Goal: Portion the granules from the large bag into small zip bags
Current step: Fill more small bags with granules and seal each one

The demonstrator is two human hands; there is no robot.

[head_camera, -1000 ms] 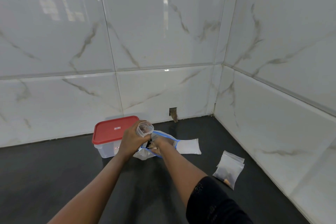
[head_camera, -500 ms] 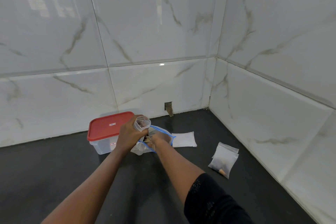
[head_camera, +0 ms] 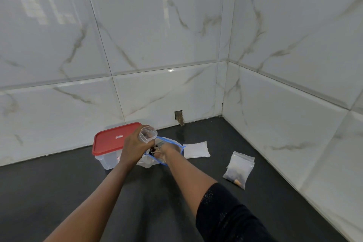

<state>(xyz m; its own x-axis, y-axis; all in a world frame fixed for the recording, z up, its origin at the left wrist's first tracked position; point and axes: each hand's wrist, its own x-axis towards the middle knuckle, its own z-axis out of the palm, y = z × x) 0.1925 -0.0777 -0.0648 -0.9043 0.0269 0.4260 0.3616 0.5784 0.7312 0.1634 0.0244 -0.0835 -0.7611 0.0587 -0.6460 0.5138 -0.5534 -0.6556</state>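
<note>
**Small bag held open beside the big bag's mouth**

The left hand [head_camera: 135,148] grips a small zip bag [head_camera: 147,135], clear, with its mouth gaping upward. It is held just left of the large bag [head_camera: 175,143], which is blue-edged and crumpled, near the counter's [head_camera: 78,192] back edge. The right hand [head_camera: 167,152] reaches into the large bag, just below the small bag's mouth. Whether it holds anything cannot be told.
</note>
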